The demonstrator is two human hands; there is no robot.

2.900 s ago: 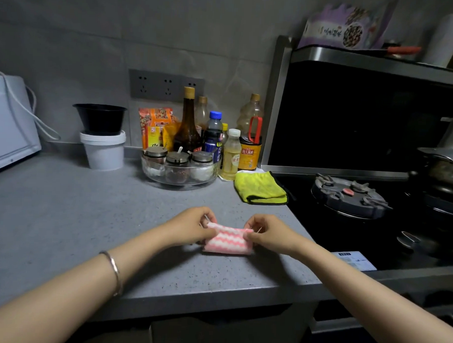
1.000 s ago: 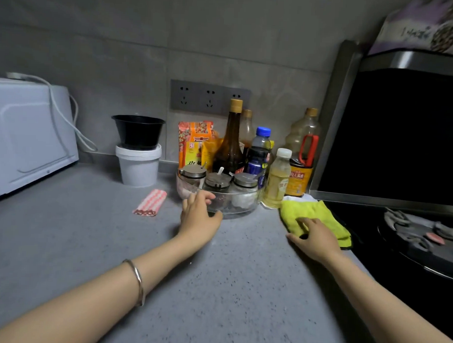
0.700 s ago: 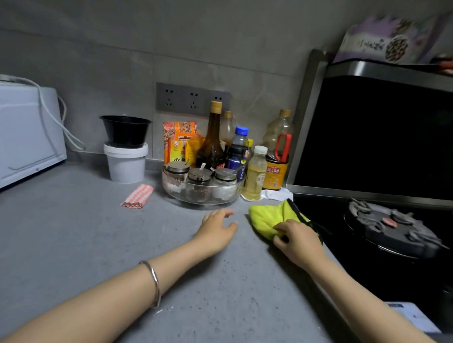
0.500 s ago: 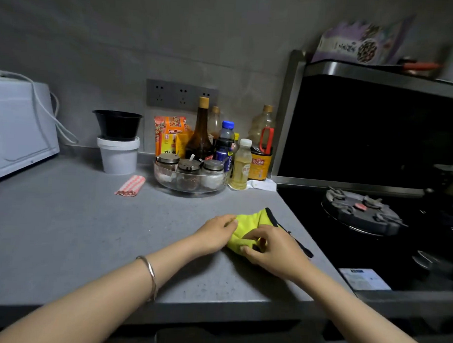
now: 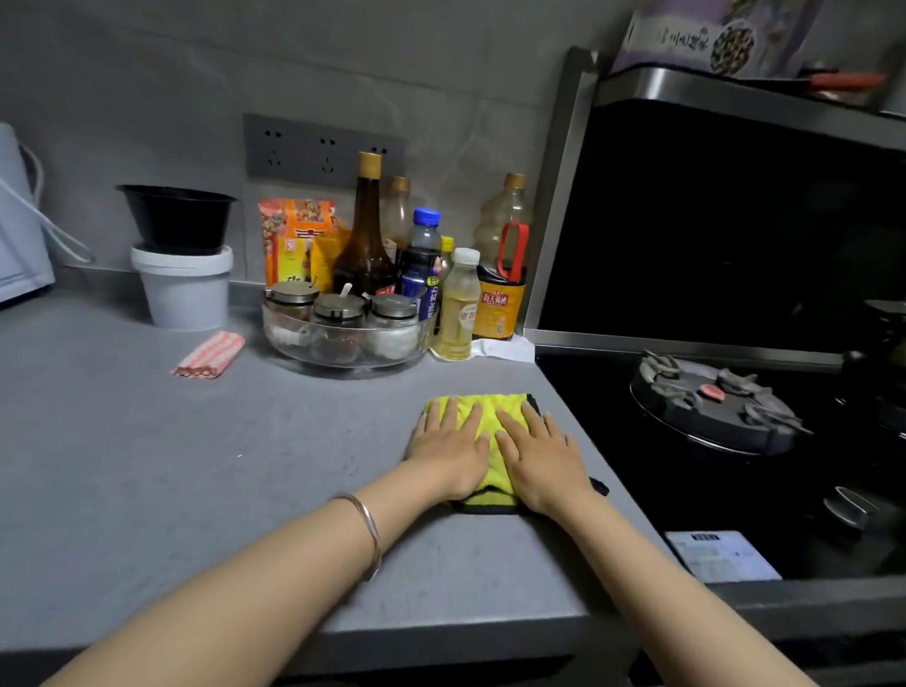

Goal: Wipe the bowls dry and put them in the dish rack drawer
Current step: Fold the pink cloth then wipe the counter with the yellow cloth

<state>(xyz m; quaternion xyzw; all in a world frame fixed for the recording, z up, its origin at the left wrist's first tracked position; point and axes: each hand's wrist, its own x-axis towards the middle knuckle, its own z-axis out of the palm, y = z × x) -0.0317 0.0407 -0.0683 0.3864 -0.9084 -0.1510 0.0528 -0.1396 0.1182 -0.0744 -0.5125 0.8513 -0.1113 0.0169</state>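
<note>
The left hand point(image 5: 450, 448) and right hand point(image 5: 539, 457) are lying flat side by side, fingers straight, gripping nothing, pressing on the yellow cloth point(image 5: 488, 412); it is lying on the grey counter point(image 5: 179, 462) beside the stove point(image 5: 716, 404); farther back, a black bowl point(image 5: 177, 219) is sitting on a white tub point(image 5: 183, 287) by the wall.

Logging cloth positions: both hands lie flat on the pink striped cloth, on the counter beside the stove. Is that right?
Not quite: the head view shows the left hand and right hand flat on the yellow cloth, on the counter beside the stove. The pink striped cloth lies untouched near the white tub.
</note>
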